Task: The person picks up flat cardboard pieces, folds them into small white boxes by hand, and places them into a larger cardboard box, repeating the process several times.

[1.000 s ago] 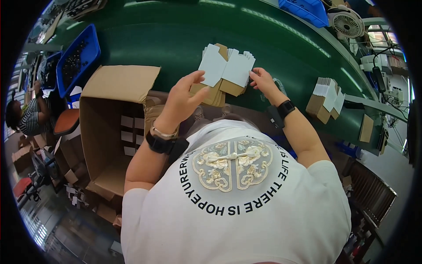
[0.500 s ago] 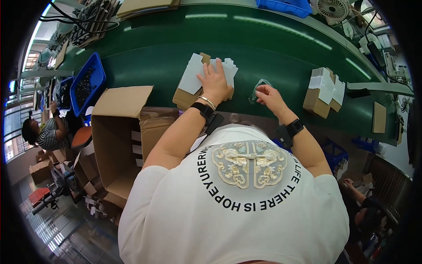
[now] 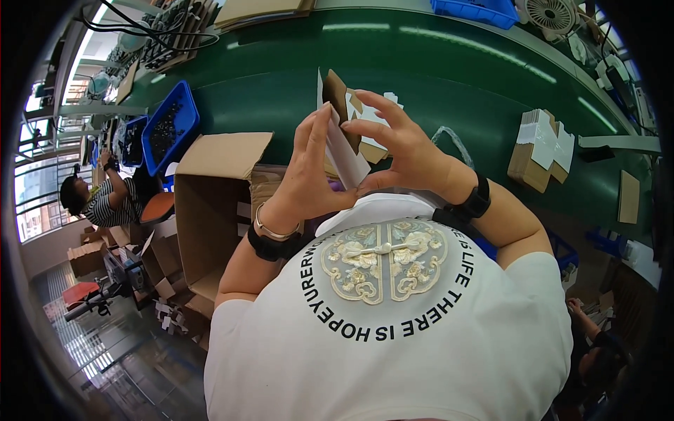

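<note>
A small folding carton (image 3: 345, 151), white outside and brown inside, is held upright and partly unfolded in front of my chest. My left hand (image 3: 309, 165) grips its white outer side, the fingers along the panel and the thumb at the lower edge. My right hand (image 3: 414, 151) has its fingers at the other side, with its thumb near the lower corner. Behind them on the green table lies a pile of flat white-and-brown cartons (image 3: 378, 128), partly hidden by my right hand. A clear plastic strip (image 3: 455, 140) is beyond my right wrist.
Another carton stack (image 3: 537, 151) stands at the right on the green table (image 3: 260, 91). To my left are a large open cardboard box (image 3: 217, 158) and a blue bin (image 3: 172, 126) of small dark parts. A fan (image 3: 551, 15) is at the far right; a co-worker (image 3: 105, 200) sits far left.
My left hand has lifted a carton off the pile and drawn it toward me. My right hand has left the plastic strip and moved left onto the carton, which now stands partly unfolded.
</note>
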The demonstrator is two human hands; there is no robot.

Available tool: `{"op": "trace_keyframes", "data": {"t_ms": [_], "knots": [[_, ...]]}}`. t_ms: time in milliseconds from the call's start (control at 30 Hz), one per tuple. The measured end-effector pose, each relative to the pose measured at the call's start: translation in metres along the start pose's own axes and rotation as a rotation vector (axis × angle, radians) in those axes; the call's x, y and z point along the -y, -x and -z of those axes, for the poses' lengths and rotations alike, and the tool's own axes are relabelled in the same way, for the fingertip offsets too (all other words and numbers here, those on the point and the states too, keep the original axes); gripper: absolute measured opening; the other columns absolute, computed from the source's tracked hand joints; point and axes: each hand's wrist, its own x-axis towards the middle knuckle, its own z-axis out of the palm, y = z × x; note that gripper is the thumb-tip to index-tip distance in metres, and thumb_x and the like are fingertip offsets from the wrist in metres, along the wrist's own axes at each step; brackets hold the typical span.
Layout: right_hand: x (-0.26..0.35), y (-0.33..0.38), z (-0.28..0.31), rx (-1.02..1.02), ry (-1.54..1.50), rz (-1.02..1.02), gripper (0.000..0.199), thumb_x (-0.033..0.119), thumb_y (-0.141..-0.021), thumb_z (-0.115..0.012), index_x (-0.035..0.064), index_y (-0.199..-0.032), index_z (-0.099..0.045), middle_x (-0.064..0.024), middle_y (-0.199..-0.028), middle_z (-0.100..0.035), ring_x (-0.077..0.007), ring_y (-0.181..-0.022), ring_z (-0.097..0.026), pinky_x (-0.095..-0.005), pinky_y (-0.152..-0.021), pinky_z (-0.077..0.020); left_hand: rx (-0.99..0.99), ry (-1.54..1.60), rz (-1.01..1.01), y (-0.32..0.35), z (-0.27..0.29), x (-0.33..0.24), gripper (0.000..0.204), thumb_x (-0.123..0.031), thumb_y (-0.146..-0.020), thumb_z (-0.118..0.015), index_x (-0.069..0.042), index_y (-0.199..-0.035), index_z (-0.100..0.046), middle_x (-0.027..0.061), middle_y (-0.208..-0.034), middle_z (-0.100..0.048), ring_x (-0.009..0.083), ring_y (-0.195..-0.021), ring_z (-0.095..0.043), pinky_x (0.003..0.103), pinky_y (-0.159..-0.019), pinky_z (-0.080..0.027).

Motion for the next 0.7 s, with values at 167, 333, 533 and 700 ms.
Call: {"op": "trace_keyframes", "data": {"t_ms": [167,333,533,700], "knots": [[-0.008,0.015,-0.005,-0.01,-0.092,-0.109,0.086,0.043,-0.059,-0.085,0.0114,-0.124,-0.039,-0.0159,-0.137,-0.035,-0.0282,-0.122,-0.043,-0.0394,-0.093,-0.0428,-0.208,-0.117,0.059,0.013,-0.009,0.005,0.12,-0.018,-0.053,-0.083,-0.002,-0.145,-0.007,0.0205,-0.13,-0.03,0.0338,-0.119,-0.035,0.041,-0.094,-0.039],[-0.007,0.021,-0.018,-0.092,-0.379,-0.471,0.071,0.033,-0.061,-0.087,0.0115,-0.109,-0.039,-0.0154,-0.133,-0.038,-0.0226,-0.112,-0.047,-0.0355,-0.092,-0.0431,-0.407,-0.249,0.127,0.014,-0.031,0.004,0.126,-0.025,-0.054,-0.088,-0.002,-0.145,-0.004,0.019,-0.13,-0.028,0.031,-0.113,-0.037,0.043,-0.092,-0.04],[-0.005,0.035,0.014,0.065,-0.468,-0.415,0.06,0.02,-0.064,-0.085,0.0112,-0.102,-0.039,-0.013,-0.125,-0.041,-0.0148,-0.095,-0.047,-0.0301,-0.084,-0.0434,-0.07,0.748,0.406,0.017,0.016,0.013,0.122,-0.03,-0.057,-0.089,-0.005,-0.146,-0.009,0.0149,-0.133,-0.026,0.0261,-0.112,-0.041,0.043,-0.096,-0.039],[0.009,0.031,0.031,0.2,-0.526,-0.301,0.053,0.016,-0.065,-0.084,0.0099,-0.098,-0.042,-0.012,-0.123,-0.041,-0.0121,-0.087,-0.045,-0.028,-0.077,-0.0427,0.256,0.558,0.057,0.002,0.037,0.03,0.099,-0.026,-0.062,-0.086,-0.008,-0.14,-0.028,0.0108,-0.13,-0.036,0.0211,-0.111,-0.045,0.038,-0.099,-0.038]]}}
